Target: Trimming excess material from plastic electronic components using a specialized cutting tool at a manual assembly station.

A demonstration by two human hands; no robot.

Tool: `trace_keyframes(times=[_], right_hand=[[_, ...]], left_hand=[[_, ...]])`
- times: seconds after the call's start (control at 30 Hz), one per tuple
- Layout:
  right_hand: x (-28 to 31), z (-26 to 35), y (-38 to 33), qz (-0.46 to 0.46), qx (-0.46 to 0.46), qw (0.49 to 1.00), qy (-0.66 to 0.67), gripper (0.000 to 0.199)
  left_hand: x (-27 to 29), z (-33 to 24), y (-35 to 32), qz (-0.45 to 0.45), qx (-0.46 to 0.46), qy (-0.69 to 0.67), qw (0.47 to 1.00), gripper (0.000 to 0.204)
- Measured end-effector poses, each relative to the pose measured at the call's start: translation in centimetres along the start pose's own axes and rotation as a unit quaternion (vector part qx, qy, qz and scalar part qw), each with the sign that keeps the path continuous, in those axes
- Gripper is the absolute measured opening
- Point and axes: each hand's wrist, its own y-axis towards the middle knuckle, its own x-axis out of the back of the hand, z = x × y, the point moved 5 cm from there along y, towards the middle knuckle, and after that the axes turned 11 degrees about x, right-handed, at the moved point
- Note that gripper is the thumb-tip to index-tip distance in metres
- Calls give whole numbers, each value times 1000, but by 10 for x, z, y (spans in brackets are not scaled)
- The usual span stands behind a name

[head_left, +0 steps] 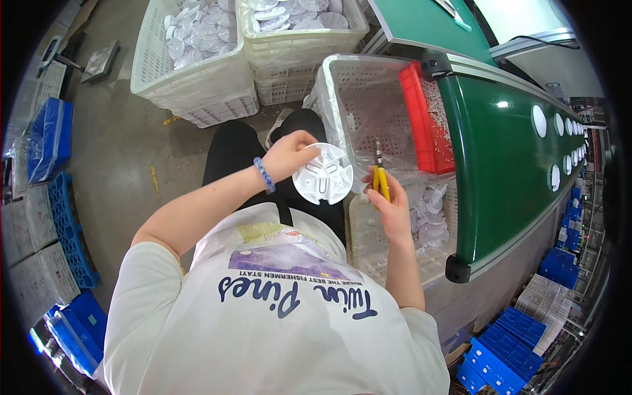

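Observation:
My left hand (294, 155) grips the upper left rim of a round white plastic disc (323, 185) with slots and a notch, held over my lap. A blue band circles that wrist. On the other side of the disc, my right hand (390, 204) is closed around yellow-handled nippers (380, 179), whose metal tip points away from me. The nippers and the disc are apart. Just beyond the nippers stands a lined white crate, and a red tray (417, 122) of small white scraps sits at its right side.
At the far side, two white crates (191, 89) hold many clear and white round pieces. A green conveyor belt (503, 178) carrying white discs (540, 121) runs along my right. More white pieces (431, 220) lie in a crate beneath my right hand. A green table (421, 26) stands behind.

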Motion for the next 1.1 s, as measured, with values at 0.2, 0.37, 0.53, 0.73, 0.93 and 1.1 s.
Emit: trace_keyframes(times=[0.2,0.37,0.53,0.73,0.93,1.1], right_hand=[[-21,22,-13,11,82,952,-296,52],[-54,41,-12,112,146,816,-548,61],[-63,48,-11,136,142,776,-600,60],[-70,58,-6,180,154,737,-633,61],[-80,60,-8,178,140,699,-678,60],[-76,38,-11,155,190,718,-652,59]], left_hand=[[-21,35,-20,105,22,-99,989,48],[-25,35,-27,106,15,-103,989,58],[-24,36,-31,115,9,-86,990,62],[-25,36,-36,122,-4,-5,993,66],[-25,40,-37,99,-44,11,994,56],[-20,24,-45,22,-68,173,982,48]])
